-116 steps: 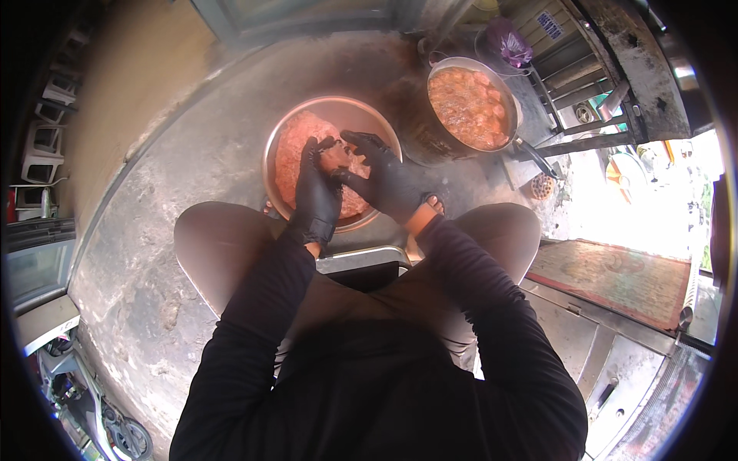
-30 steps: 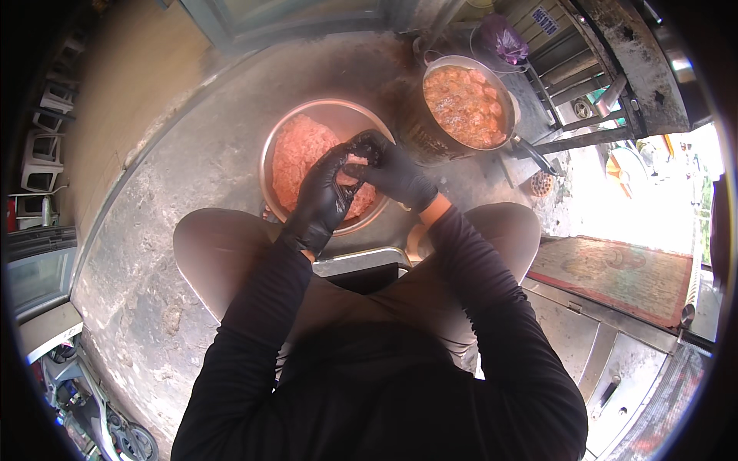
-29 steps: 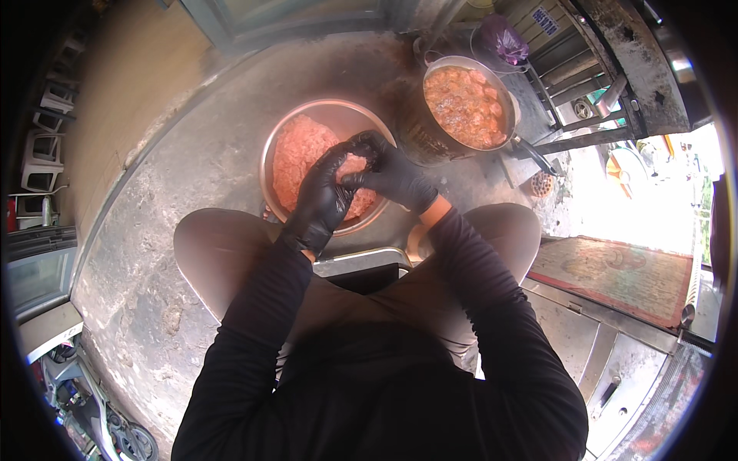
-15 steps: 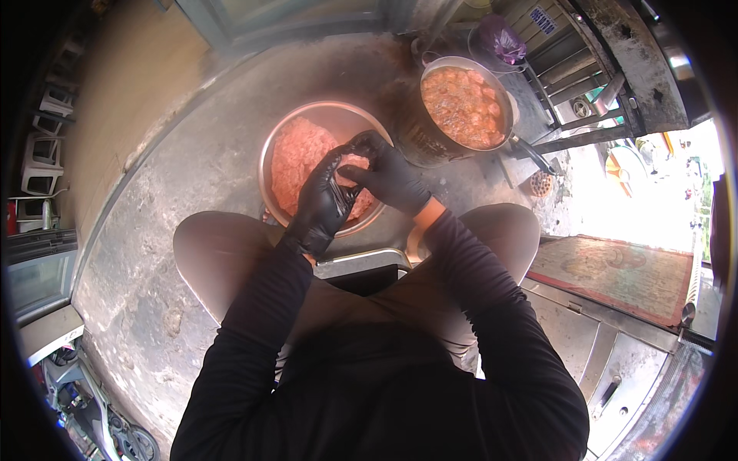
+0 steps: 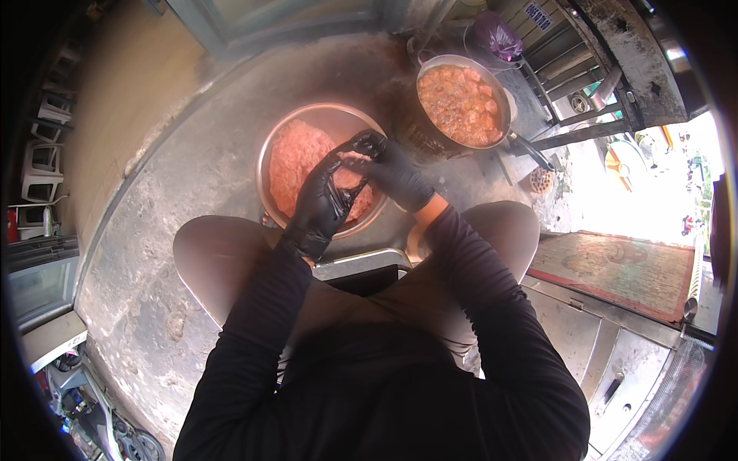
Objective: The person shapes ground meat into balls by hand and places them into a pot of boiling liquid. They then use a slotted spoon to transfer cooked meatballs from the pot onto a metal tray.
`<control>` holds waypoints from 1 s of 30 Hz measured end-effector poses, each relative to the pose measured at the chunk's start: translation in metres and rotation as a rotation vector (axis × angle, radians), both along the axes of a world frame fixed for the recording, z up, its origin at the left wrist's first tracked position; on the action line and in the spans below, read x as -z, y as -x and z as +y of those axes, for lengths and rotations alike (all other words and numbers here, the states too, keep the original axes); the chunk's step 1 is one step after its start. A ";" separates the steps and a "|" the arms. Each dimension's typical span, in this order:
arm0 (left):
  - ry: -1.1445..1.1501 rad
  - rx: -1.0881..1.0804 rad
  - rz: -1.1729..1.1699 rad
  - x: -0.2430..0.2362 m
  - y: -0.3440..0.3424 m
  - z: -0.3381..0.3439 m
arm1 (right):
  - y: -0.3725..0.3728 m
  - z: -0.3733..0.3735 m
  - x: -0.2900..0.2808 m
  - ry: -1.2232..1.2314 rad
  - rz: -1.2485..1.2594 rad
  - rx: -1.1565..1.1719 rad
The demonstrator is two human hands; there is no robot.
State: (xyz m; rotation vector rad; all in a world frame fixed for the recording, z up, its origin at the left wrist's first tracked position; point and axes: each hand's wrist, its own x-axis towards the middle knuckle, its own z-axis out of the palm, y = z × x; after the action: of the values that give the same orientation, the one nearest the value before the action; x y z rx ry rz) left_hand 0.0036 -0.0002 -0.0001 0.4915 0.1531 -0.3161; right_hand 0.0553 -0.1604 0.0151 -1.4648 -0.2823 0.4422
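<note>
A wide metal bowl (image 5: 264, 178) holds a mound of pink ground meat (image 5: 301, 152). Over its right side my two hands meet, both in black gloves. My left hand (image 5: 317, 203) is curled, its thumb and fingers closed around a small lump of ground meat (image 5: 354, 156). From the right, my right hand (image 5: 400, 180) pinches at the same lump, fingers bent against the left fingertips. Part of the lump is hidden behind the gloves. Beyond the bowl to the right stands a pot (image 5: 507, 115) full of meatballs (image 5: 459, 104) in bubbling liquid.
The pot's dark handle (image 5: 532, 152) sticks out toward the right. Close to it sits a round pierced briquette (image 5: 540, 180). A purple plastic bag (image 5: 503, 42) lies behind the pot. My knees flank the bowl on the concrete floor (image 5: 161, 253). Metal cabinets (image 5: 569, 330) stand at the right.
My right thumb has shifted slightly at the lump, which shows a little more between the fingers. Both hands stay over the bowl; the whole view has moved slightly.
</note>
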 end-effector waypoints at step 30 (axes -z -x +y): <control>-0.604 -0.031 -0.142 -0.020 -0.001 0.000 | 0.044 0.017 -0.014 -0.425 0.129 0.088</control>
State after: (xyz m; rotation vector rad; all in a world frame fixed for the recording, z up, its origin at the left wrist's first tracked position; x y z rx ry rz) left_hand 0.0043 -0.0005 0.0196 1.1055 0.1162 -0.1995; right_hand 0.0111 -0.1435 0.0287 -1.0247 -0.1932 0.3759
